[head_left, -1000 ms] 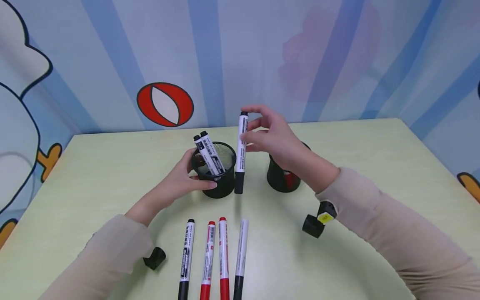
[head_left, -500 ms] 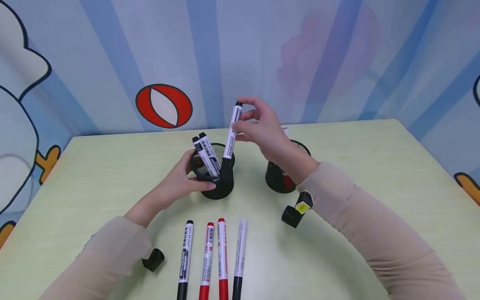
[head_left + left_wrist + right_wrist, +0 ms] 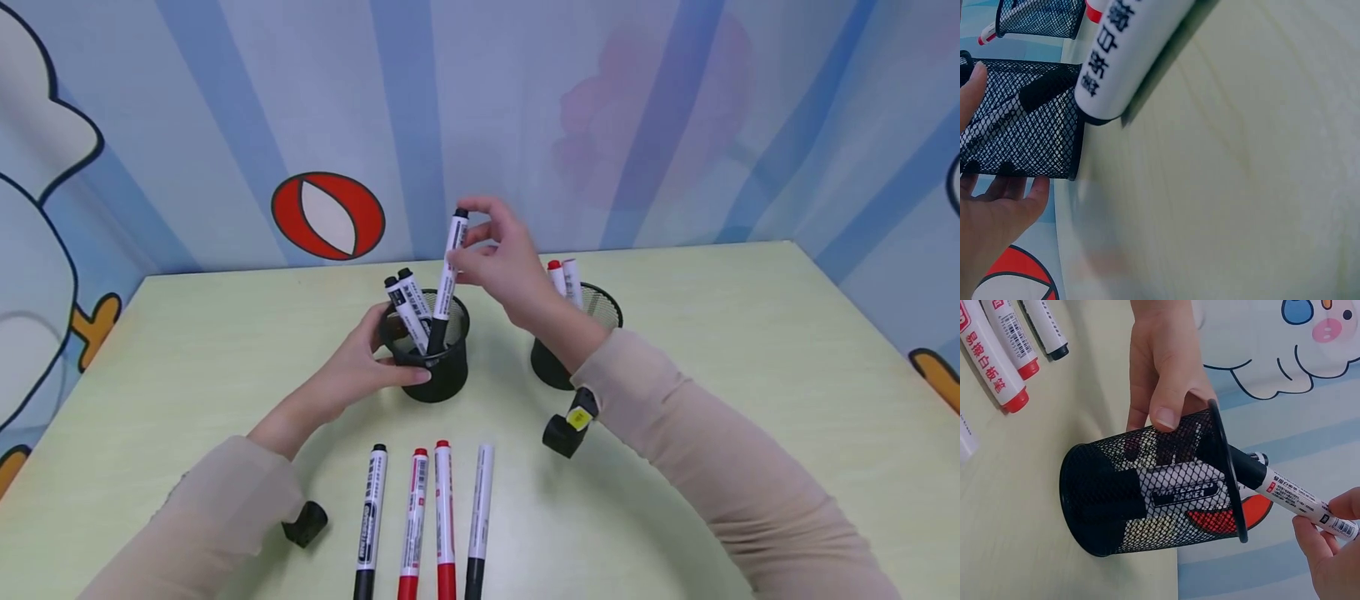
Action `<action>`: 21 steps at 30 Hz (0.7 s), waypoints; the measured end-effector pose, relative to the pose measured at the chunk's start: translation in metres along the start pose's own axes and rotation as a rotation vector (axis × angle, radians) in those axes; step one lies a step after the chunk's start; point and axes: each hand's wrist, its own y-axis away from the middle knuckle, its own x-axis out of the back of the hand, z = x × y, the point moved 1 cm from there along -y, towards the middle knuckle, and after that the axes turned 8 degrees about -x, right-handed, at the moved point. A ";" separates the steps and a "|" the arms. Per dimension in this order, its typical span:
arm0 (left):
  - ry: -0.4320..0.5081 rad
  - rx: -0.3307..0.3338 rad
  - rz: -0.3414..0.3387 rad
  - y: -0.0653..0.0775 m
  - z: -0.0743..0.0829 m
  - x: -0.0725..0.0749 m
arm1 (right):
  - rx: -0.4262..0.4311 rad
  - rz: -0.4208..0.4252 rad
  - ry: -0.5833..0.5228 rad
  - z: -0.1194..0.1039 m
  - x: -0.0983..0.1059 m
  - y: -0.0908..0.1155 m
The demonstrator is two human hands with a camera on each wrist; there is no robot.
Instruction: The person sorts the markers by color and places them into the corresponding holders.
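My left hand (image 3: 347,368) grips a black mesh pen cup (image 3: 442,382) from its left side, thumb in front. Two black-and-white markers (image 3: 407,310) lean inside it. Fingers of my right hand (image 3: 504,265) pinch a black-capped marker (image 3: 450,275) near its upper end, and the cap end is down inside the cup's rim. In the right wrist view the same marker (image 3: 1294,499) slants through the cup's mouth, above another marker (image 3: 1185,484) seen through the mesh (image 3: 1104,456).
A second mesh cup (image 3: 551,367), partly behind my right forearm, holds a red-ended marker (image 3: 556,275) and another white one (image 3: 572,279). Nearer on the table lie two black markers (image 3: 371,508) and two red ones (image 3: 444,508) in a row. A patterned wall (image 3: 495,108) stands behind.
The right hand has moved left, taking the marker from beside the left cup to over it and down into its mouth. My left hand keeps its hold on the cup.
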 end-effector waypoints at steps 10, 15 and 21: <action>-0.001 0.003 -0.003 0.000 0.000 0.001 | 0.056 -0.057 0.067 0.016 0.000 -0.004; 0.005 0.000 -0.002 -0.001 -0.001 0.001 | 0.092 -0.101 0.151 0.021 -0.001 -0.003; 0.009 -0.005 -0.001 -0.001 -0.001 0.001 | 0.167 -0.151 0.285 0.026 -0.004 0.000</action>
